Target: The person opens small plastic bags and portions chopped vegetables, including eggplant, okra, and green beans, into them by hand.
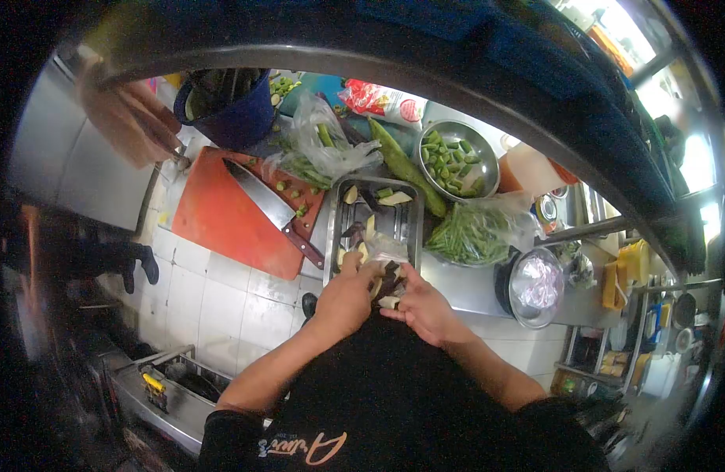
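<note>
Head view: cut vegetable pieces [391, 271] sit between left hand [346, 303] and right hand [428, 309], both gripping them.

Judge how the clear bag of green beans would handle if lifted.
The clear bag would probably sag, its thin plastic being crumpled. The slender beans inside look loose, so they would likely shift and bulge.

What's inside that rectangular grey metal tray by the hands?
In the tray, pale cut vegetable pieces and dark pieces show from far end to middle. The left hand and right hand cover part of the near end; whatever lies beneath cannot be seen.
</note>
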`<state>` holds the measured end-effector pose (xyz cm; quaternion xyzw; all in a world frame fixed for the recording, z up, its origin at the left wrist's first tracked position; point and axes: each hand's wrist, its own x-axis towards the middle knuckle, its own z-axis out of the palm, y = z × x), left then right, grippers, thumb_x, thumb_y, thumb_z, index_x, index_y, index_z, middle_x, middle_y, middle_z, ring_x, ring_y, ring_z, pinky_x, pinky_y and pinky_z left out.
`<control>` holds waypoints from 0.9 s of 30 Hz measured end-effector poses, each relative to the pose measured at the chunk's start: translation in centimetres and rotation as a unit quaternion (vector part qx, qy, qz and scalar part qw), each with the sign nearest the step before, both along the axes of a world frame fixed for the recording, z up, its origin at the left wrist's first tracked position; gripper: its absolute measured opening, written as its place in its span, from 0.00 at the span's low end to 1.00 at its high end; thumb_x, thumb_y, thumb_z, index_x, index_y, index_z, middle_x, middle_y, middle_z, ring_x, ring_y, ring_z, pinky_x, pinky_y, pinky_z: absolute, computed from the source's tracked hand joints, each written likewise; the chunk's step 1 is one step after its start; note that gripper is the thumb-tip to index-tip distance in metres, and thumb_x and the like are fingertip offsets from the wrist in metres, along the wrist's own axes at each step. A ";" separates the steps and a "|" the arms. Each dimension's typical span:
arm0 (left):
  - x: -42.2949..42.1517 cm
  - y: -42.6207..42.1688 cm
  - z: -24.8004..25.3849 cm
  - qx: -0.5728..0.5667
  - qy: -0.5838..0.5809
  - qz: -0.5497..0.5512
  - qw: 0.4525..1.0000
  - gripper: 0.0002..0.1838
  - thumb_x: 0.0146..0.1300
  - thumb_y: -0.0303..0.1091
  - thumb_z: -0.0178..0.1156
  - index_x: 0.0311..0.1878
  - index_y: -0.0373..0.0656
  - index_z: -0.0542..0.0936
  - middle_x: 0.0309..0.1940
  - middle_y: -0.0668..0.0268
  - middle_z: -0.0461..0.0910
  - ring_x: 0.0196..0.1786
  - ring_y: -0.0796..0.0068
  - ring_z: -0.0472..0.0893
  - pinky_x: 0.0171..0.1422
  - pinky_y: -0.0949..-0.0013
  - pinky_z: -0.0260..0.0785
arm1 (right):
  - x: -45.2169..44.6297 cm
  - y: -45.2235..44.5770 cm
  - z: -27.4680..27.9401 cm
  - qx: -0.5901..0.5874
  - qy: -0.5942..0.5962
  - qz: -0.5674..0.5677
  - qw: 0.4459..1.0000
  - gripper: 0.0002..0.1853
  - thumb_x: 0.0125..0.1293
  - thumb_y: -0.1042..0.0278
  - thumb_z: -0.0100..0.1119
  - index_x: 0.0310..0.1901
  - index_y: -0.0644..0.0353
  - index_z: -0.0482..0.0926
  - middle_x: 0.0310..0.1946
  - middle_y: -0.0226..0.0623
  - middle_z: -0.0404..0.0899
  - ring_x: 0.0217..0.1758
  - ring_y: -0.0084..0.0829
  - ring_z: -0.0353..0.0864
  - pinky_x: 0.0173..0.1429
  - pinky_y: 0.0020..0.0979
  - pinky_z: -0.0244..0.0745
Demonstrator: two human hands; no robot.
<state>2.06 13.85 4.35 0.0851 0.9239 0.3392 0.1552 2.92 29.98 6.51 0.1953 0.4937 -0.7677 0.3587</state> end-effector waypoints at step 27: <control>-5.0 -0.7 3.3 0.146 0.112 0.098 0.978 0.31 0.48 0.21 0.49 0.60 0.34 0.66 0.59 0.47 0.67 0.61 0.52 0.69 0.64 0.65 0.60 | -12.1 3.2 1.2 0.499 0.514 0.057 0.696 0.18 0.58 0.66 0.53 0.50 0.61 0.73 0.38 0.54 0.76 0.40 0.44 0.81 0.42 0.38 0.73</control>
